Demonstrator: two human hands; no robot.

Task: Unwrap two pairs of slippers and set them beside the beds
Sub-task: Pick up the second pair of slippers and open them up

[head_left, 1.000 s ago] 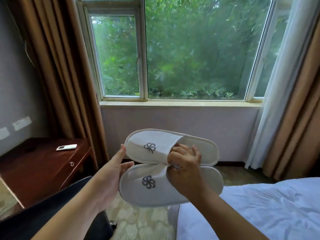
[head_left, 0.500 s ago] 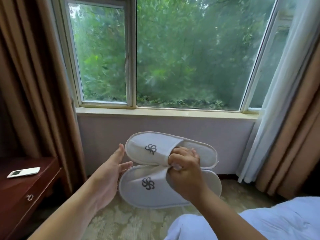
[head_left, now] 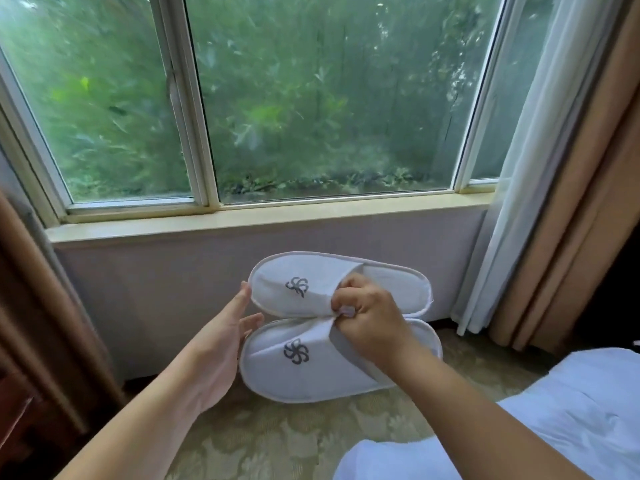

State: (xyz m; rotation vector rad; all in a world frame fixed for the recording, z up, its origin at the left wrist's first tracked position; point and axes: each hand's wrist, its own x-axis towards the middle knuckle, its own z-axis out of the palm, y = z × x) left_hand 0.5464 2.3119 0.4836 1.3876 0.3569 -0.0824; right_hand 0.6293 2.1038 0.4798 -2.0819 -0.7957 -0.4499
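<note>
Two white slippers with a grey flower emblem are held side by side in the air in front of the wall under the window: an upper slipper (head_left: 294, 289) and a lower slipper (head_left: 294, 368). My right hand (head_left: 370, 323) pinches the edges of both toe covers together where they meet. My left hand (head_left: 221, 344) is flat and open, its fingers resting against the toe ends of both slippers. No wrapping shows on them. A white bed (head_left: 561, 420) fills the lower right corner.
A patterned beige carpet (head_left: 263, 438) lies below the slippers. A window (head_left: 311, 98) with a pale sill spans the wall ahead. Brown curtains hang at the left (head_left: 38, 306) and right, with a white sheer curtain (head_left: 509, 202) beside the right one.
The view has swung right and closer to the window; the dark wooden table with the remote has left the frame. Both hands keep the same hold on the slippers.
</note>
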